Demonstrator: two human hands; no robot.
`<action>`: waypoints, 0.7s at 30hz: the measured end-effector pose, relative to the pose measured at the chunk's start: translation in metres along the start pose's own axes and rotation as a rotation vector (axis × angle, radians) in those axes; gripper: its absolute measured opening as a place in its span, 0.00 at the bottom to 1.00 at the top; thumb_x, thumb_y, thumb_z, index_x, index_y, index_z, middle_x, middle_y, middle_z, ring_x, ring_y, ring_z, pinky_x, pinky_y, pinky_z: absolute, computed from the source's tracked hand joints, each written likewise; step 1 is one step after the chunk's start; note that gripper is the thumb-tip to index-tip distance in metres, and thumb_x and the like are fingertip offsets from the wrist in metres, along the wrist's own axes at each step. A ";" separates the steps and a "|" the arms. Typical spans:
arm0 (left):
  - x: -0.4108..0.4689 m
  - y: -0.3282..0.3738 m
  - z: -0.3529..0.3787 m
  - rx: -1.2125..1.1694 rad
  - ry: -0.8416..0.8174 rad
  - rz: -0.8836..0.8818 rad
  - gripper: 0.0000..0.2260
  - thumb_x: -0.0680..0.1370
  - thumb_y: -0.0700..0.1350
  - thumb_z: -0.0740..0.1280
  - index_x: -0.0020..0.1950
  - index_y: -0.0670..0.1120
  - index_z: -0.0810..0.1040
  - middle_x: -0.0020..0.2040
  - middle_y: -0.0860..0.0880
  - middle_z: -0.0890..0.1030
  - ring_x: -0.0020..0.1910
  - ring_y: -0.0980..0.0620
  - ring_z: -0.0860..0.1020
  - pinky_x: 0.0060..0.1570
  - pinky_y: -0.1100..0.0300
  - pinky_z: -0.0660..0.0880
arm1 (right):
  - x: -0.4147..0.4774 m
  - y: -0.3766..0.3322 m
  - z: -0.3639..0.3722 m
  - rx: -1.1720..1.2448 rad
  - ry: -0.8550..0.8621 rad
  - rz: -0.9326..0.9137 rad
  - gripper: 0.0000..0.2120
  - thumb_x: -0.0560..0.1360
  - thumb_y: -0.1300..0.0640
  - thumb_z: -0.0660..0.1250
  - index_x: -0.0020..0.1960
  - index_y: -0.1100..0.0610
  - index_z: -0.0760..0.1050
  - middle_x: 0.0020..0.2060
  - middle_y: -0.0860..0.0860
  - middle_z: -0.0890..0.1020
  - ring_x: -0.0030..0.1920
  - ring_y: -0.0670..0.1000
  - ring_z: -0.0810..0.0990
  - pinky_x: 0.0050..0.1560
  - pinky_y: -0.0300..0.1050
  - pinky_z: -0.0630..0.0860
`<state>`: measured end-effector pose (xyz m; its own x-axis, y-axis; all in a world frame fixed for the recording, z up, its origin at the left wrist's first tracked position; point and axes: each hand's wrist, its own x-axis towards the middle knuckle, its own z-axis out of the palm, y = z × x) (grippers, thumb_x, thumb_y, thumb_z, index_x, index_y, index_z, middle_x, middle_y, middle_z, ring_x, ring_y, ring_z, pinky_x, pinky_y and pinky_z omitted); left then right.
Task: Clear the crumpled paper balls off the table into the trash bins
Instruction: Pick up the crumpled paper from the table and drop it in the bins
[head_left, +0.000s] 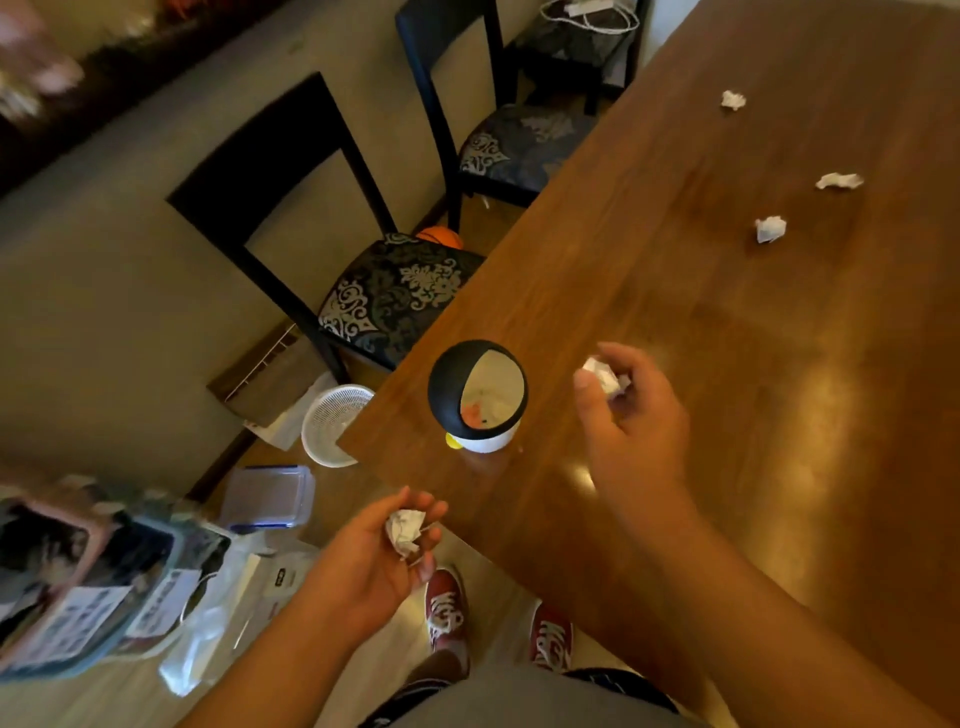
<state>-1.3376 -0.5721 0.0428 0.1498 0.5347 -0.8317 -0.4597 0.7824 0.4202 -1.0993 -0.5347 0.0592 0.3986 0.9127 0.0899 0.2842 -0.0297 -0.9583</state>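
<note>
My right hand (631, 415) pinches one paper ball (602, 375) beside the penguin bin (480, 397) on the tabletop (727, 338) — my left hand (374, 556) cups another ball (405, 530) off its edge; three more balls (770, 229) lie farther along.

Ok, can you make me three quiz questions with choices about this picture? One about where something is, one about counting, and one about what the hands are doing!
1. Where does the small black-and-white penguin-shaped trash bin stand?
A. on a chair
B. on the brown wooden table, near its corner
C. on the floor

2. How many crumpled white paper balls lie loose on the table?
A. three
B. one
C. six

3. What are the hands doing?
A. both are empty
B. only one holds paper
C. each holds a paper ball

Answers:
1 B, the bin sits on the tabletop by the corner.
2 A, balls lie at and.
3 C, the left hand and the right hand each hold a paper ball.
</note>
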 end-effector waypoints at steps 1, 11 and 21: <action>0.003 0.006 -0.001 0.012 -0.003 -0.003 0.09 0.69 0.48 0.68 0.41 0.43 0.82 0.45 0.43 0.85 0.33 0.50 0.81 0.26 0.59 0.75 | 0.006 -0.002 0.011 -0.021 0.028 -0.042 0.13 0.73 0.36 0.63 0.56 0.34 0.71 0.50 0.33 0.78 0.52 0.39 0.79 0.44 0.30 0.76; 0.012 0.057 -0.008 0.150 -0.047 0.073 0.10 0.69 0.47 0.69 0.45 0.42 0.82 0.45 0.42 0.85 0.35 0.50 0.82 0.27 0.59 0.76 | 0.007 0.036 0.052 -0.317 -0.230 0.052 0.29 0.72 0.40 0.68 0.69 0.46 0.67 0.65 0.45 0.75 0.63 0.44 0.73 0.59 0.41 0.71; 0.017 0.081 0.088 1.361 -0.161 0.866 0.04 0.76 0.48 0.69 0.49 0.56 0.77 0.46 0.57 0.79 0.46 0.57 0.80 0.44 0.58 0.79 | -0.029 0.078 -0.014 -0.250 -0.162 0.336 0.23 0.73 0.46 0.69 0.67 0.47 0.71 0.60 0.48 0.79 0.57 0.47 0.78 0.56 0.54 0.79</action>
<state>-1.2947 -0.4716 0.0945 0.3975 0.8999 -0.1794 0.6106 -0.1135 0.7838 -1.0763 -0.5694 -0.0143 0.3692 0.8869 -0.2777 0.3722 -0.4149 -0.8303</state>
